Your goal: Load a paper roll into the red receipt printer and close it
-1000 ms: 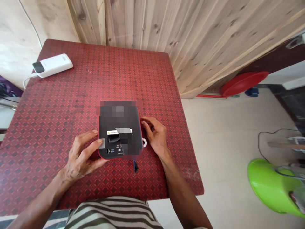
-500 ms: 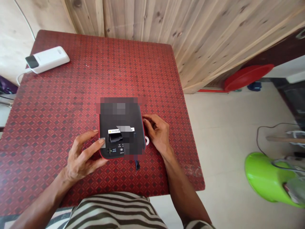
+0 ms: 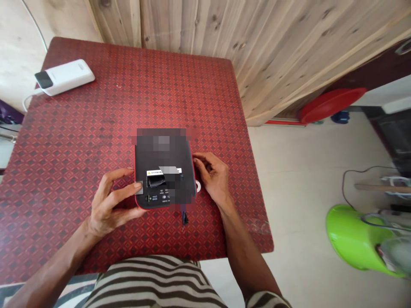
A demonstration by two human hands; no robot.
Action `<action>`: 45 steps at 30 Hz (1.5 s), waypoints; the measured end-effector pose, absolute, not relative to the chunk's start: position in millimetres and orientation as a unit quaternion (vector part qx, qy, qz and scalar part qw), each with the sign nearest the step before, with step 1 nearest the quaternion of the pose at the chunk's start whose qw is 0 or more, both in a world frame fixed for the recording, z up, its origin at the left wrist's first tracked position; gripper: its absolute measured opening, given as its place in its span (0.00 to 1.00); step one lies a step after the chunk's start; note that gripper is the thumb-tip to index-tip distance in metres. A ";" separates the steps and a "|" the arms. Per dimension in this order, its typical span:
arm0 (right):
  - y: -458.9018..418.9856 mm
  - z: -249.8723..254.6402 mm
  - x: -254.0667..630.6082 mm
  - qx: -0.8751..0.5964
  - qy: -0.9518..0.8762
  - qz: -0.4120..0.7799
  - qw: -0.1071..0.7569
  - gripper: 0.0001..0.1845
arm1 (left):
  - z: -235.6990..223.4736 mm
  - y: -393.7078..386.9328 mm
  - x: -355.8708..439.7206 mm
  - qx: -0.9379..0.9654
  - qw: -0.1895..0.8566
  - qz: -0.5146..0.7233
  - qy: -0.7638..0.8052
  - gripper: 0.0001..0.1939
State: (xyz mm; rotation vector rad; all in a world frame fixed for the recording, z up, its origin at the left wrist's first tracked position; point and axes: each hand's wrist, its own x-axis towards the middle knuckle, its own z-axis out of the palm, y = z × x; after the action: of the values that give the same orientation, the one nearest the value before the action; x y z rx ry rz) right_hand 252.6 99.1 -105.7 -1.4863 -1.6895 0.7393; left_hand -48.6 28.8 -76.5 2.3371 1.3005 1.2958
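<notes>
A boxy black device with red edges (image 3: 154,158) stands at the near middle of the table, blurred out in patches. On its dark face are a white warning label (image 3: 155,173), an opening and small sockets. My left hand (image 3: 111,203) grips its left side, forefinger on a grey square piece (image 3: 139,188) and thumb at the near edge. At the right side, my right hand (image 3: 213,175) has its fingers curled against the edge; their tips are partly hidden. Part of a white ring (image 3: 198,186) shows beside that edge. A dark strip (image 3: 184,218) sticks out at the near side.
The red patterned table (image 3: 144,94) meets a wooden plank wall (image 3: 192,25) at the back. A white power bank (image 3: 69,77) with a cable lies at its far left corner. On the floor to the right are a green bin (image 3: 346,239) and a red basin (image 3: 334,105).
The view has shifted slightly. Both hands keep nearly the same hold on the black device, with the left forefinger still on the grey piece.
</notes>
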 end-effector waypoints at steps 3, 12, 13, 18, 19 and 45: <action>98.1 -106.3 252.5 -0.577 -0.663 0.287 0.381 0.11 | -74.6 27.2 -47.7 0.782 0.088 0.430 0.443 0.25; 99.0 -101.2 249.6 -0.573 -0.659 0.291 0.391 0.11 | -77.8 25.8 -46.5 0.792 0.055 0.422 0.438 0.30; 97.4 -92.9 250.0 -0.573 -0.661 0.279 0.396 0.11 | -78.6 25.4 -46.0 0.793 0.047 0.421 0.438 0.30; 84.2 -29.7 238.1 -0.496 -0.749 0.153 0.411 0.07 | -81.4 23.1 -44.9 0.796 0.027 0.413 0.441 0.33; 83.8 -18.8 230.9 -0.463 -0.785 0.136 0.389 0.07 | -82.0 22.9 -45.2 0.797 0.025 0.412 0.442 0.33; 113.7 33.2 169.6 -0.468 -0.874 0.119 0.051 0.09 | -86.3 22.7 -44.4 0.801 0.049 0.420 0.423 0.33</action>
State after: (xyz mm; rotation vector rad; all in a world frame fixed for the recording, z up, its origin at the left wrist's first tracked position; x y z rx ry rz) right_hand 169.6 113.7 33.2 -1.4232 -2.6613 0.3618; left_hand -44.4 22.7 -86.3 2.4426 1.2884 1.2808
